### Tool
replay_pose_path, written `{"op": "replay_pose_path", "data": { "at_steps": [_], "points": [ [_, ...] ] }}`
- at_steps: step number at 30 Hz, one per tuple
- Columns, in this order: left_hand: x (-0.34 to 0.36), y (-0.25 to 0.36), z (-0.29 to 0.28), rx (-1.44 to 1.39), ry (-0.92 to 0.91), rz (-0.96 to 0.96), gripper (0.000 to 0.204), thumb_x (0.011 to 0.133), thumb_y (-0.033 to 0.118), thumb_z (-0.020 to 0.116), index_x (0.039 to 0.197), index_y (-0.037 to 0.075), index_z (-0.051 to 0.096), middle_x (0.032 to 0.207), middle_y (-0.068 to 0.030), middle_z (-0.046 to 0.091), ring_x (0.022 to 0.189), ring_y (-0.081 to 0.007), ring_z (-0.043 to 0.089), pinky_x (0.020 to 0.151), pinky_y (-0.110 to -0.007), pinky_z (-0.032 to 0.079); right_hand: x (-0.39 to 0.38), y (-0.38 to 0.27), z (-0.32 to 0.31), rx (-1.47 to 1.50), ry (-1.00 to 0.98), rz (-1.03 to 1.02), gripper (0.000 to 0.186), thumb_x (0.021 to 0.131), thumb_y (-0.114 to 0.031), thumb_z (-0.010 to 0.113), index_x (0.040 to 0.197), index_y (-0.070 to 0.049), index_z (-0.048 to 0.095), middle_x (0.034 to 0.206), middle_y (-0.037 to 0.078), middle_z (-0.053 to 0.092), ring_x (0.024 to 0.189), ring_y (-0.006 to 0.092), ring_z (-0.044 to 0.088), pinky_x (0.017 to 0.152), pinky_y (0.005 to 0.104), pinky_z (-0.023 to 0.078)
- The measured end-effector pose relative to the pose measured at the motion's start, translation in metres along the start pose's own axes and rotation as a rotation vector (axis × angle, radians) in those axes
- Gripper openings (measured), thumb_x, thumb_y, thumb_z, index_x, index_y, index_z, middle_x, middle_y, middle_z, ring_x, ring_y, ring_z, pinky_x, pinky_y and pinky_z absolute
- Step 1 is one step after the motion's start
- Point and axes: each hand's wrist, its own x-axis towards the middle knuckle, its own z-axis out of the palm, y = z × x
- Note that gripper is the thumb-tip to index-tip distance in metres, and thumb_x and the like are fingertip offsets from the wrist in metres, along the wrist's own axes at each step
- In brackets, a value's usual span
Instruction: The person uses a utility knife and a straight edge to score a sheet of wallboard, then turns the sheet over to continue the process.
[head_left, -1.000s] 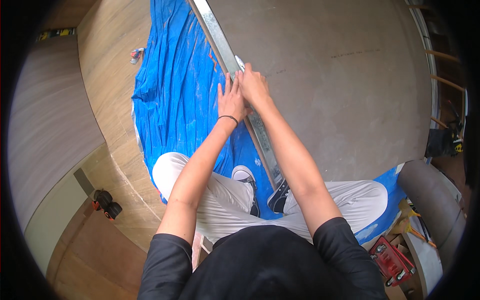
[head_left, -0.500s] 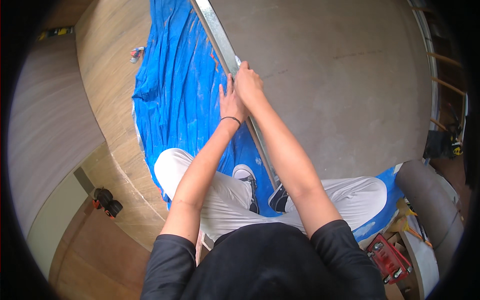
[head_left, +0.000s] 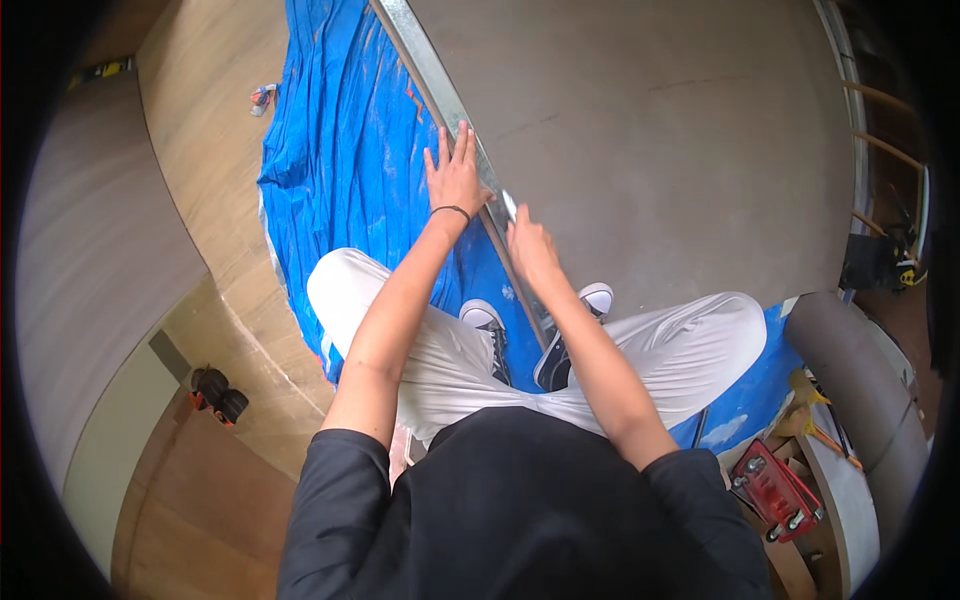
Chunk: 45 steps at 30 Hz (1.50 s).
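A long metal strip [head_left: 432, 68] lies along the left edge of a large grey-brown sheet [head_left: 660, 200], running from the far end to my shoes. My left hand [head_left: 457, 182] presses on the strip, palm down, its fingers stretched out and spread. Just right of the strip, over the sheet, my right hand [head_left: 533, 248] is closed around what looks like a utility knife [head_left: 509, 205]. Only the knife's bright, pale front end shows past my fingers; the rest is hidden in my grip. The tip points away from me, close to the strip.
A wrinkled blue tarp [head_left: 335, 170] covers the floor left of the sheet. A small red-and-white item [head_left: 262, 98] lies on the wood-look floor [head_left: 205, 150]. Lower right are a grey roll [head_left: 850, 370] and a red tool case [head_left: 770, 490]. Dark ear-muffs or similar [head_left: 215, 393] sit at left.
My right hand has drawn back toward me along the strip, away from my left hand, with the knife in it. My left hand has shifted slightly forward, and its fingers now reach across the strip.
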Motion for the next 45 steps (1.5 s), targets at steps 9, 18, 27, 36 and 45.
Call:
{"op": "replay_pose_path", "data": {
  "at_steps": [9, 18, 27, 36, 45],
  "points": [
    [-0.003, -0.002, 0.000, 0.034, 0.035, -0.033, 0.120, 0.049, 0.040, 0.090, 0.150, 0.016, 0.029, 0.160, -0.0012, 0.017, 0.147, -0.0318, 0.014, 0.115, -0.055, 0.020, -0.070, 0.067, 0.017, -0.074, -0.086, 0.058, 0.029, 0.097, -0.026, 0.047, 0.111, 0.000, 0.044, 0.081, 0.032, 0.064, 0.079, 0.0521, 0.062, 0.071, 0.0599, 0.049],
    [0.001, -0.006, 0.020, -0.003, 0.087, -0.006, 0.110, 0.058, 0.041, 0.085, 0.150, 0.018, 0.030, 0.160, -0.0026, 0.019, 0.144, -0.0351, 0.023, 0.111, -0.057, 0.026, 0.080, -0.055, -0.042, 0.179, 0.182, -0.203, 0.032, 0.096, -0.029, 0.045, 0.108, 0.001, 0.047, 0.086, 0.032, 0.064, 0.085, 0.0503, 0.063, 0.075, 0.0579, 0.049],
    [-0.002, -0.005, 0.010, -0.028, 0.054, -0.017, 0.123, 0.053, 0.040, 0.087, 0.153, 0.016, 0.021, 0.159, -0.0025, 0.021, 0.143, -0.0367, 0.023, 0.110, -0.058, 0.028, 0.115, -0.079, -0.036, 0.162, 0.202, -0.226, 0.035, 0.098, -0.033, 0.044, 0.108, 0.001, 0.048, 0.090, 0.033, 0.064, 0.089, 0.0518, 0.061, 0.077, 0.0582, 0.048],
    [0.000, -0.010, 0.022, -0.102, 0.107, -0.003, 0.127, 0.051, 0.032, 0.090, 0.154, 0.017, 0.017, 0.160, -0.0020, 0.018, 0.145, -0.0355, 0.020, 0.112, -0.058, 0.025, 0.114, -0.086, -0.036, 0.053, 0.198, -0.207, 0.032, 0.097, -0.029, 0.047, 0.107, 0.001, 0.049, 0.091, 0.031, 0.066, 0.090, 0.0467, 0.065, 0.080, 0.0552, 0.051],
    [0.003, -0.010, 0.023, -0.017, 0.035, -0.017, 0.117, 0.058, 0.039, 0.086, 0.153, 0.019, 0.022, 0.160, -0.0007, 0.018, 0.146, -0.0347, 0.017, 0.114, -0.058, 0.021, 0.134, -0.105, -0.043, -0.029, 0.106, -0.122, 0.035, 0.095, -0.025, 0.050, 0.118, 0.001, 0.049, 0.108, 0.029, 0.065, 0.102, 0.0420, 0.065, 0.086, 0.0496, 0.052]
  ]
}}
